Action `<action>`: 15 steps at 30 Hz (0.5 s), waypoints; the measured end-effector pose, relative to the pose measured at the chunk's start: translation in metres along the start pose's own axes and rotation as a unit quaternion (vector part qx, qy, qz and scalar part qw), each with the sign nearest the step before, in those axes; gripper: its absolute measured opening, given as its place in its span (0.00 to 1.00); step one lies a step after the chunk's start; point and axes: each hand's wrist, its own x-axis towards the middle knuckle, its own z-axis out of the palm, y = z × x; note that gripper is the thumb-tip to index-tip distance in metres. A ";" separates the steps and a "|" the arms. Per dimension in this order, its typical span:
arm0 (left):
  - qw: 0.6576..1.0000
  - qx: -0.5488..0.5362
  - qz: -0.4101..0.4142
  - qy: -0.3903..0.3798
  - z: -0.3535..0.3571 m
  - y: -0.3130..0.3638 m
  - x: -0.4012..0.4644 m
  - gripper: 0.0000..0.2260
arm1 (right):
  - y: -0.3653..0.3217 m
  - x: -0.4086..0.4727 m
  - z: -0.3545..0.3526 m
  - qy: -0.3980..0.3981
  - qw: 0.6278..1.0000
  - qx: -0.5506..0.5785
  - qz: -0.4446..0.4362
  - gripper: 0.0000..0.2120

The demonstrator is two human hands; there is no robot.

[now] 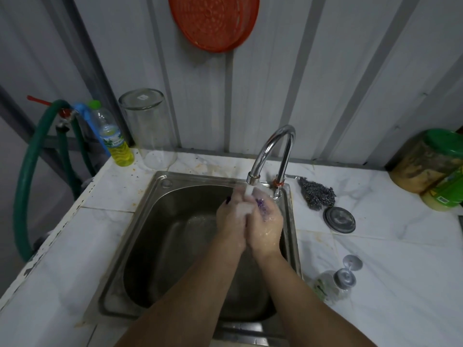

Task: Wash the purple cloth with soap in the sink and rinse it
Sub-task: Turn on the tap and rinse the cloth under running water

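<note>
Rinsing under the tap, your left hand and right hand are clenched together around the purple cloth, bunched directly below the spout, above the sink. Keep it in the stream; knead and turn until foam clears, in my judgement.

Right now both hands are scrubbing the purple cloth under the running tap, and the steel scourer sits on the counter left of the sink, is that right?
Not quite. The head view shows the scourer on the counter right of the sink, beside the tap. The rest holds: both the left hand and right hand press the purple cloth under the running water.
</note>
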 end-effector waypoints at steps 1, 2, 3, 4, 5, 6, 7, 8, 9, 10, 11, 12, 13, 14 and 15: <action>0.998 0.022 0.048 0.028 0.003 -0.002 0.002 0.12 | -0.003 0.002 0.003 -0.011 0.998 0.055 0.035 0.04; 0.996 0.010 0.068 0.049 0.003 -0.003 0.001 0.12 | -0.005 0.004 0.006 -0.012 0.995 0.082 0.063 0.04; 0.996 -0.010 0.079 0.051 0.002 -0.002 0.001 0.14 | -0.004 0.007 0.006 -0.002 0.994 0.067 0.084 0.06; 0.996 -0.029 0.060 0.052 0.002 0.000 -0.001 0.16 | -0.003 0.008 0.007 0.009 0.995 0.040 0.095 0.07; 0.997 -0.040 0.026 0.063 0.000 -0.003 0.001 0.20 | -0.002 0.009 0.007 0.018 0.995 0.022 0.096 0.07; 0.995 -0.056 -0.017 0.076 0.000 -0.005 0.000 0.22 | -0.001 0.009 0.008 0.025 0.995 0.011 0.095 0.08; 0.993 -0.071 -0.040 0.081 0.000 -0.006 0.001 0.23 | -0.003 0.008 0.009 0.035 0.995 0.004 0.097 0.10; 0.992 -0.077 -0.050 0.089 0.002 -0.006 0.001 0.23 | -0.004 0.008 0.011 0.047 0.994 0.001 0.101 0.12; 0.991 -0.076 -0.054 0.095 0.003 -0.006 0.003 0.24 | -0.005 0.008 0.012 0.057 0.992 0.003 0.112 0.14; 0.990 -0.066 -0.050 0.110 0.003 -0.005 0.004 0.25 | -0.005 0.009 0.013 0.063 0.990 0.011 0.127 0.14; 0.989 -0.042 -0.039 0.135 0.002 -0.004 0.005 0.26 | -0.006 0.010 0.015 0.072 0.986 0.019 0.146 0.14; 0.986 -0.001 -0.018 0.164 0.002 -0.002 0.006 0.28 | -0.005 0.012 0.016 0.080 0.982 0.024 0.167 0.13; 0.981 0.049 0.004 0.190 0.000 -0.001 0.008 0.28 | -0.004 0.014 0.016 0.082 0.978 0.031 0.192 0.14; 0.975 0.081 0.025 0.205 0.000 0.000 0.009 0.27 | -0.003 0.016 0.016 0.081 0.971 0.045 0.220 0.14; 0.973 0.087 0.030 0.210 -0.001 0.000 0.009 0.26 | -0.003 0.016 0.015 0.076 0.964 0.062 0.247 0.14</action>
